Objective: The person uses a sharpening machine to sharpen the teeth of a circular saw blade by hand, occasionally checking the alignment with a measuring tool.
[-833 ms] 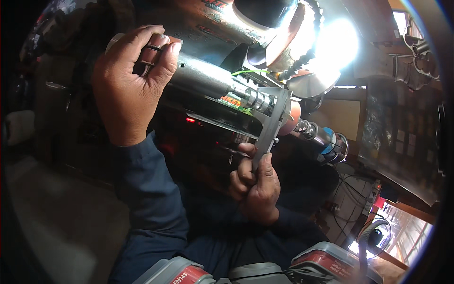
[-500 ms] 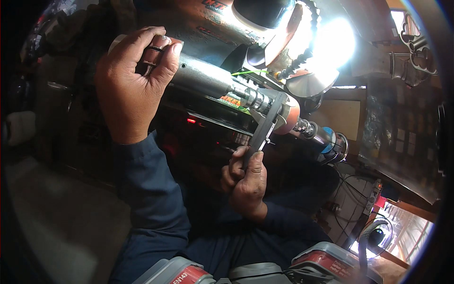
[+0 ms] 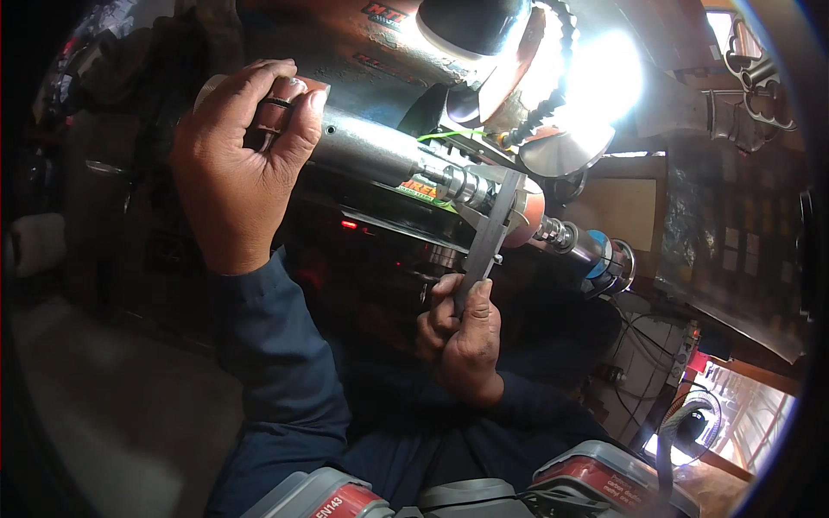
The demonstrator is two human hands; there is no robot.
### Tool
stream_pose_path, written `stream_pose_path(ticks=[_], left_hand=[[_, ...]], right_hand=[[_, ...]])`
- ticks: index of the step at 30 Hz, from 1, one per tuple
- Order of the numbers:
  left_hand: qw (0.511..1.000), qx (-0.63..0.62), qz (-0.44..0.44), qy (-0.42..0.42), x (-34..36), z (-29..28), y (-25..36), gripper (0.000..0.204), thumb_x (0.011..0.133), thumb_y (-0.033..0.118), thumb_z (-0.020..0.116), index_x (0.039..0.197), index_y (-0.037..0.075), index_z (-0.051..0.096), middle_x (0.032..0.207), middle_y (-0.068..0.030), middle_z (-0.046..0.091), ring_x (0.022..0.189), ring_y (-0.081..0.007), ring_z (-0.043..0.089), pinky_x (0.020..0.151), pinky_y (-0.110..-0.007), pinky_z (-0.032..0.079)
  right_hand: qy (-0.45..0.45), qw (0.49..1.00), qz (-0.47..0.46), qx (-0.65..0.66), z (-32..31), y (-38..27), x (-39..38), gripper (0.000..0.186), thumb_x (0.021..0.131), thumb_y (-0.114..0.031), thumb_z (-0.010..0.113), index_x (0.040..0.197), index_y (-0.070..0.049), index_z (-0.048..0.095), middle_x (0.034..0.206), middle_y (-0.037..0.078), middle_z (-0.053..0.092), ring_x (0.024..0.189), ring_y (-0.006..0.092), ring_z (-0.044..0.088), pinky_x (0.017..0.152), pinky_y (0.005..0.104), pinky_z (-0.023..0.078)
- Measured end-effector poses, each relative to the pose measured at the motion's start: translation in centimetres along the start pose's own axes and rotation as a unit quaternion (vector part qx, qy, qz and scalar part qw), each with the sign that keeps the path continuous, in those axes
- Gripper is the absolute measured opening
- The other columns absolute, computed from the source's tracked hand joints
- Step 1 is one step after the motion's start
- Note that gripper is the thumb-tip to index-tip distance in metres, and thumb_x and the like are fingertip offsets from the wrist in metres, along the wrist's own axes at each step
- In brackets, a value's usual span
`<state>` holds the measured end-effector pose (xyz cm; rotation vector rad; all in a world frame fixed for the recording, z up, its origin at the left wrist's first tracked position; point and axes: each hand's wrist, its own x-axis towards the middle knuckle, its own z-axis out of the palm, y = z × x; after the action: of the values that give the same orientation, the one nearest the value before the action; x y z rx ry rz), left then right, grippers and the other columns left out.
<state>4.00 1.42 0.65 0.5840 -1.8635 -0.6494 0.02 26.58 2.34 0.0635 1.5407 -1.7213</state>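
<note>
My left hand [image 3: 233, 168] is closed over the far-left end of a steel cylinder [image 3: 363, 147], gripping a fitting mostly hidden by its fingers. A bright shaft [image 3: 462, 183] with collars runs rightward from the cylinder to a copper-coloured disc [image 3: 528, 216] and a stepped spindle end [image 3: 587, 250] with a blue band. In my right hand [image 3: 462, 341] is a grey caliper [image 3: 488, 233], held upright across the shaft beside the disc, its upper jaws at the shaft; whether they touch cannot be made out.
Behind the shaft stand a painted machine body [image 3: 337, 43], a jointed hose [image 3: 535, 116] and a glaring lamp [image 3: 604, 73]. A dark board [image 3: 725, 242] is at the right, cables [image 3: 648, 345] below it. Grey respirator cartridges [image 3: 570, 470] border the bottom.
The caliper and my right hand shifted left, then slightly back right. My left hand and the cylinder appear a little lower in the picture. Both grips look the same.
</note>
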Motion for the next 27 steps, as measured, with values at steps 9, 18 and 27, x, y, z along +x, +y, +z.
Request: stream_pose_path(ticks=[9, 18, 27], left_hand=[[1.000, 0.010, -0.003, -0.001, -0.2, 0.1, 0.0, 0.023, 0.076, 0.010, 0.078, 0.096, 0.003, 0.069, 0.083, -0.0055, 0.068, 0.072, -0.0133, 0.066, 0.062, -0.025, 0.053], [1.000, 0.021, -0.016, -0.011, -0.2, -0.2, 0.1, 0.023, 0.076, 0.011, 0.078, 0.096, 0.003, 0.069, 0.083, -0.0056, 0.068, 0.069, -0.0127, 0.065, 0.061, -0.024, 0.052], [0.999, 0.021, -0.029, -0.019, -0.3, -0.2, 0.2, 0.024, 0.076, 0.011, 0.078, 0.097, 0.003, 0.069, 0.082, -0.0054, 0.067, 0.068, -0.0118, 0.064, 0.061, -0.024, 0.051]], right_hand=[[-0.009, 0.999, 0.034, 0.039, -0.1, -1.5, -0.3, 0.049, 0.102, -0.052, 0.028, 0.101, -0.008, 0.050, 0.061, -0.005, 0.029, 0.044, 0.0059, 0.025, 0.038, 0.0238, 0.022], [-0.013, 0.997, 0.033, 0.065, -0.6, -0.8, 0.0, 0.047, 0.102, -0.048, 0.031, 0.100, -0.005, 0.051, 0.060, -0.004, 0.030, 0.045, 0.0070, 0.028, 0.041, 0.0248, 0.026], [-0.006, 0.999, 0.018, 0.027, -0.5, -0.3, 0.2, 0.049, 0.102, -0.052, 0.028, 0.098, -0.009, 0.051, 0.062, -0.005, 0.030, 0.044, 0.0058, 0.025, 0.039, 0.0234, 0.022]])
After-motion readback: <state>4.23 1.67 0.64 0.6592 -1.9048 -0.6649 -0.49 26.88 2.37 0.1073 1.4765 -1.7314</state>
